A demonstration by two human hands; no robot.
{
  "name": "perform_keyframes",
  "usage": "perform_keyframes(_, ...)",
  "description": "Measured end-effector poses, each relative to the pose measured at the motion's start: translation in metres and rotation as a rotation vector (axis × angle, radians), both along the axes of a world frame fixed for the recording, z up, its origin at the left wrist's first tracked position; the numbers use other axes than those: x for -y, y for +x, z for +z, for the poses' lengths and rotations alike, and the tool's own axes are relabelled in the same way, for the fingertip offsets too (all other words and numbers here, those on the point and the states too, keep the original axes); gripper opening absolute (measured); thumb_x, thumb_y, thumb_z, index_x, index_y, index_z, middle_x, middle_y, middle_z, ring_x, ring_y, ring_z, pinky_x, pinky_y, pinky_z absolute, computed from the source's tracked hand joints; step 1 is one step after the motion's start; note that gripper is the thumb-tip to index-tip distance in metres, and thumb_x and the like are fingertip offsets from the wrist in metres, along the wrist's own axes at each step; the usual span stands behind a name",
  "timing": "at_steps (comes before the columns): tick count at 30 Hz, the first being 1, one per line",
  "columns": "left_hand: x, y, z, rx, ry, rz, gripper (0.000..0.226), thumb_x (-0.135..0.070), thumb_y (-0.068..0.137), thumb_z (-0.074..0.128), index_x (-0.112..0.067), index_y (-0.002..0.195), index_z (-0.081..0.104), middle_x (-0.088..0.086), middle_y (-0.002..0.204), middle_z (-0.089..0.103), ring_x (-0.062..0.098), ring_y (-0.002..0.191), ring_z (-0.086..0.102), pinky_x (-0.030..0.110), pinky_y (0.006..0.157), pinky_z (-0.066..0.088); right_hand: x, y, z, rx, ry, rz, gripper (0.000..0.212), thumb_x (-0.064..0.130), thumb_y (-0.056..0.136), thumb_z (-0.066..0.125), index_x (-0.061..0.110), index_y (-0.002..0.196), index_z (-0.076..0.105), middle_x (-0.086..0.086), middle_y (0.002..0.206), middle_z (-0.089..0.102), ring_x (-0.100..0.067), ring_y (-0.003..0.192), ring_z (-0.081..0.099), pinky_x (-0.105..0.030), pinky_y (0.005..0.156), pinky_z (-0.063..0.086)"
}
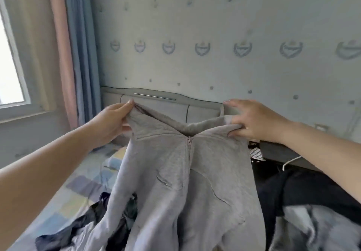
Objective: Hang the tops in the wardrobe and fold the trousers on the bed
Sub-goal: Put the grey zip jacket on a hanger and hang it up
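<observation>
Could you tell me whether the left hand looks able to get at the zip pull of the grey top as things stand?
Probably not right away: the left hand grips one shoulder of the grey top, the right hand the other. The zip pull lies uncovered between them, but reaching it means letting go.

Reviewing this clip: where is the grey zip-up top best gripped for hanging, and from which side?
At the two shoulder points beside the collar, one from each outer side, as the left hand and right hand do now. Held there, the grey zip-up top hangs straight with its zip centred.
</observation>
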State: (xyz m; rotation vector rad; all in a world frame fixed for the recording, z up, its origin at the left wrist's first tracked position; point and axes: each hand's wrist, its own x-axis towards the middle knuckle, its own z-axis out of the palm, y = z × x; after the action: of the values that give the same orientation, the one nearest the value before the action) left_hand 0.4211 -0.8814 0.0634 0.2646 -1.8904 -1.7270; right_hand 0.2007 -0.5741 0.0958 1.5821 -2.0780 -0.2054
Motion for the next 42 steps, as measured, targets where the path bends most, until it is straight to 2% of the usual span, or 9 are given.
perform_keyframes(4,-0.062,-0.06,-0.012,0.024,0.161,-0.206,0.042,-0.051,0.079,0.056,-0.015,0.091,0.072,0.016,0.104,0.065,0.03,0.098,0.061,0.051,0.096,0.044,-0.086,-0.022,0.008,0.237,0.056,-0.284,0.037,0.061,0.08,0.059,0.025,0.077,0.059,0.008,0.084,0.063,-0.017,0.083,0.058,-0.026,0.068,0.043)
perform_keyframes(7,-0.122,-0.11,-0.02,0.009,0.228,-0.323,0.036,-0.048,0.085,0.052,-0.021,0.078,0.074,0.009,0.084,0.066,0.022,0.077,0.064,0.043,0.08,0.053,-0.156,-0.031,0.012,0.322,0.07,-0.402,0.041,0.055,0.075,0.07,0.023,0.061,0.047,0.008,0.057,0.049,-0.009,0.056,0.045,-0.019,0.049,0.031)
perform_keyframes(10,-0.179,-0.156,-0.027,-0.015,0.244,-0.353,0.034,-0.038,0.099,0.043,-0.018,0.088,0.068,0.004,0.077,0.067,0.016,0.069,0.064,0.03,0.063,0.057,-0.218,-0.034,0.012,0.442,0.09,-0.466,0.025,0.044,0.076,0.073,0.036,0.066,0.052,0.009,0.066,0.055,-0.003,0.061,0.048,-0.018,0.053,0.033)
perform_keyframes(15,-0.279,-0.223,-0.027,-0.085,0.005,-0.25,0.037,-0.038,0.1,0.041,-0.011,0.097,0.065,0.005,0.091,0.071,0.016,0.085,0.065,0.031,0.081,0.053,-0.303,-0.04,0.016,0.37,0.208,-0.626,0.023,0.042,0.083,0.065,0.03,0.103,0.064,0.005,0.085,0.067,-0.013,0.079,0.06,-0.033,0.072,0.049)
perform_keyframes(19,-0.354,-0.262,-0.019,-0.136,-0.395,-0.115,0.038,-0.041,0.1,0.038,-0.009,0.094,0.058,0.005,0.087,0.063,0.018,0.083,0.056,0.031,0.074,0.042,-0.369,-0.04,0.032,0.188,0.187,-0.796,0.024,0.05,0.086,0.056,0.027,0.078,0.06,0.007,0.067,0.06,-0.012,0.068,0.055,-0.036,0.064,0.047)
perform_keyframes(23,-0.421,-0.29,-0.01,-0.333,-0.574,-0.289,0.014,-0.028,0.101,0.04,-0.03,0.111,0.05,-0.013,0.084,0.063,0.004,0.075,0.057,0.014,0.068,0.041,-0.431,-0.035,0.051,0.172,0.046,-0.959,0.028,0.052,0.088,0.051,0.027,0.081,0.062,0.007,0.068,0.056,-0.011,0.07,0.053,-0.032,0.06,0.041)
perform_keyframes(28,-0.488,-0.319,0.014,-0.865,-0.986,-0.559,0.03,-0.02,0.099,0.042,-0.007,0.104,0.068,-0.002,0.105,0.057,0.013,0.103,0.052,0.016,0.091,0.04,-0.488,-0.023,0.076,0.111,-0.119,-1.088,0.021,0.047,0.089,0.054,0.031,0.084,0.064,0.01,0.07,0.056,-0.018,0.079,0.056,-0.027,0.056,0.035)
perform_keyframes(34,-0.553,-0.379,0.04,-0.942,-1.093,-0.884,0.058,-0.065,0.077,0.055,-0.013,0.099,0.071,-0.005,0.106,0.055,0.007,0.103,0.05,0.016,0.094,0.037,-0.532,-0.012,0.113,-0.005,-0.161,-1.335,0.026,0.047,0.087,0.056,0.024,0.084,0.069,0.001,0.073,0.065,-0.02,0.076,0.06,-0.034,0.062,0.046)
perform_keyframes(42,-0.635,-0.468,0.063,-0.902,-1.268,-1.096,0.041,-0.054,0.067,0.074,-0.038,0.065,0.036,-0.015,0.064,0.044,-0.002,0.063,0.045,0.009,0.059,0.032,-0.551,-0.013,0.153,-0.202,-0.075,-1.617,0.036,0.045,0.088,0.056,0.014,0.073,0.062,0.001,0.068,0.057,-0.023,0.07,0.056,-0.033,0.064,0.043)
